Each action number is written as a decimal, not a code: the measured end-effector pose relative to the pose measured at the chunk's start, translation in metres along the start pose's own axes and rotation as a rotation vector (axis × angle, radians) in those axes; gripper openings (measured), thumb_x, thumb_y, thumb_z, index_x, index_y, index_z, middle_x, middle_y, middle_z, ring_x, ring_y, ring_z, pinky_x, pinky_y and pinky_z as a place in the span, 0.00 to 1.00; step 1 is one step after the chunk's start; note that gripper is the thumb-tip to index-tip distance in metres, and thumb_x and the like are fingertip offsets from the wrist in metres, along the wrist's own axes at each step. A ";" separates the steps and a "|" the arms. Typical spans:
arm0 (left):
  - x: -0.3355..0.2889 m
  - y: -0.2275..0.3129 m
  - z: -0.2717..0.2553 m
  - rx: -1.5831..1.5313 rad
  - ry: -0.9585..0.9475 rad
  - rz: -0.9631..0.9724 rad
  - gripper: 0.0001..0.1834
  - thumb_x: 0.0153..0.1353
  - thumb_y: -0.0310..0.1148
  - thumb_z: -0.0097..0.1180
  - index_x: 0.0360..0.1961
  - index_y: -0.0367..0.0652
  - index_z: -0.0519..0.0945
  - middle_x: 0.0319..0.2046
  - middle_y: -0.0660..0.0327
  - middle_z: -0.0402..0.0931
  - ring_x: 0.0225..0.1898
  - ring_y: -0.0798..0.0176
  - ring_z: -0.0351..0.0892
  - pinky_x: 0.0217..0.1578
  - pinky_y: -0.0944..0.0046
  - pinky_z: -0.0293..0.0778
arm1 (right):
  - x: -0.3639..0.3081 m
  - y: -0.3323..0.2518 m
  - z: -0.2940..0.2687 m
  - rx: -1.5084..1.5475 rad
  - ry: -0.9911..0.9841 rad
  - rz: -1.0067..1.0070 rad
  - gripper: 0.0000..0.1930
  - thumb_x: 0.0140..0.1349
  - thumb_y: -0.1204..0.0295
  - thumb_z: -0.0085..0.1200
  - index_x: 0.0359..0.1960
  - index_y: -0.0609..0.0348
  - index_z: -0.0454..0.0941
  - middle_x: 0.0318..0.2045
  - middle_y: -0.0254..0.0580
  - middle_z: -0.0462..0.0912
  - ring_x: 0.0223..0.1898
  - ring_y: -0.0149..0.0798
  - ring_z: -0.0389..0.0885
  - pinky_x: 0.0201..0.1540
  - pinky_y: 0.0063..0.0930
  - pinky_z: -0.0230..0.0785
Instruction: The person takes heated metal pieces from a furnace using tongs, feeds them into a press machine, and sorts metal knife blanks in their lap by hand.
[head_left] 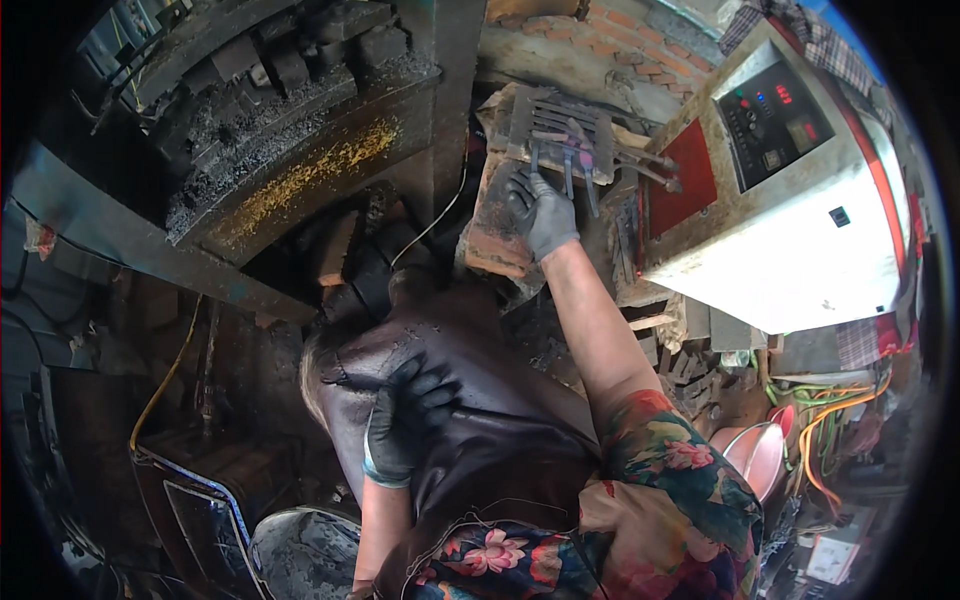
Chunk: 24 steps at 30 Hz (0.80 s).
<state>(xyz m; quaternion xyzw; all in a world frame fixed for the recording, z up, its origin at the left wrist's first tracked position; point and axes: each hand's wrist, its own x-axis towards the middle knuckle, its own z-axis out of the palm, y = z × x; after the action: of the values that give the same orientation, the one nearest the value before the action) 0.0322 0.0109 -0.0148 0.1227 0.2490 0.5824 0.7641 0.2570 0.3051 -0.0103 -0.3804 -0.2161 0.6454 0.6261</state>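
Note:
My right hand, in a grey work glove, reaches forward to the slotted block in front of the white machine. Its fingers are closed at the near end of a dark metal rod. Beside that rod, two more dark rods stick out toward me, one a bent-looking metal rod. A pinkish, glowing patch shows among the rods at the slotted block. My left hand, in a dark glove with a pale cuff, hangs above my lap with fingers apart, holding nothing. Under it spreads a dark leather-like apron.
A white control machine with a red panel and lit display stands at right. To the left rises a heavy steel press with scale and yellowish flakes on its ledge. Bricks support the block. A pink basin and hoses lie at lower right.

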 end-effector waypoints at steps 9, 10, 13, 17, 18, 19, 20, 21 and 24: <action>-0.002 0.008 0.000 -0.064 0.019 0.045 0.32 0.71 0.51 0.38 0.67 0.41 0.57 0.59 0.49 0.68 0.57 0.48 0.72 0.58 0.51 0.69 | -0.053 0.011 0.062 -0.209 -0.299 0.162 0.16 0.67 0.59 0.53 0.43 0.61 0.76 0.32 0.40 0.82 0.29 0.32 0.80 0.31 0.24 0.72; 0.000 0.008 0.008 -0.074 0.004 0.008 0.35 0.68 0.54 0.44 0.67 0.41 0.59 0.59 0.49 0.70 0.56 0.51 0.74 0.56 0.53 0.70 | -0.051 0.007 0.088 -0.275 -0.265 0.153 0.16 0.68 0.57 0.51 0.42 0.59 0.77 0.28 0.38 0.82 0.24 0.31 0.78 0.28 0.23 0.71; 0.001 0.009 0.005 -0.113 -0.024 -0.019 0.38 0.64 0.56 0.50 0.66 0.41 0.61 0.58 0.51 0.72 0.55 0.54 0.76 0.55 0.56 0.72 | -0.058 -0.001 0.193 -0.534 -0.434 0.071 0.19 0.70 0.54 0.46 0.38 0.58 0.78 0.23 0.36 0.81 0.21 0.29 0.78 0.24 0.23 0.70; -0.002 0.004 -0.001 -0.164 -0.048 -0.006 0.36 0.66 0.55 0.48 0.67 0.41 0.61 0.57 0.52 0.72 0.56 0.54 0.75 0.56 0.57 0.72 | -0.045 0.018 0.294 -0.555 -0.686 0.055 0.21 0.70 0.52 0.45 0.36 0.60 0.78 0.24 0.34 0.79 0.23 0.26 0.76 0.26 0.19 0.67; -0.001 0.004 -0.002 -0.174 -0.045 -0.018 0.36 0.66 0.54 0.48 0.67 0.42 0.61 0.57 0.53 0.73 0.56 0.54 0.75 0.56 0.56 0.72 | -0.045 0.025 0.307 -0.524 -0.685 0.111 0.22 0.70 0.52 0.44 0.34 0.60 0.77 0.23 0.34 0.79 0.22 0.25 0.75 0.25 0.19 0.66; 0.001 0.004 -0.003 -0.185 -0.046 -0.036 0.35 0.66 0.54 0.48 0.67 0.42 0.61 0.56 0.53 0.73 0.56 0.54 0.75 0.56 0.56 0.72 | -0.049 0.029 0.306 -0.530 -0.691 0.112 0.22 0.70 0.52 0.44 0.34 0.60 0.77 0.23 0.34 0.79 0.22 0.25 0.75 0.25 0.19 0.66; 0.002 0.005 -0.005 -0.190 -0.047 -0.031 0.35 0.66 0.54 0.48 0.67 0.42 0.61 0.56 0.53 0.73 0.56 0.54 0.75 0.56 0.56 0.72 | -0.055 0.034 0.299 -0.514 -0.708 0.007 0.22 0.70 0.52 0.43 0.33 0.59 0.77 0.22 0.33 0.78 0.20 0.25 0.73 0.23 0.19 0.65; 0.001 0.005 -0.008 -0.222 -0.062 -0.026 0.35 0.66 0.53 0.48 0.66 0.42 0.62 0.56 0.53 0.73 0.56 0.54 0.75 0.56 0.55 0.72 | -0.071 0.036 0.293 -0.498 -0.721 -0.095 0.22 0.71 0.53 0.42 0.32 0.59 0.77 0.20 0.32 0.77 0.19 0.24 0.72 0.22 0.19 0.64; -0.005 0.006 -0.008 -0.240 -0.069 -0.005 0.34 0.66 0.53 0.49 0.65 0.41 0.63 0.55 0.53 0.74 0.55 0.54 0.75 0.56 0.55 0.71 | -0.146 0.043 0.251 -0.610 -0.607 -0.026 0.17 0.70 0.59 0.46 0.31 0.59 0.77 0.21 0.35 0.78 0.17 0.25 0.74 0.16 0.19 0.65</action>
<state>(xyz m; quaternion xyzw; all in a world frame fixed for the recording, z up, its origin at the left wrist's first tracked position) 0.0221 0.0066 -0.0181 0.0497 0.1512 0.6017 0.7827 0.0270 0.2070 0.1442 -0.3383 -0.5762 0.6266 0.4011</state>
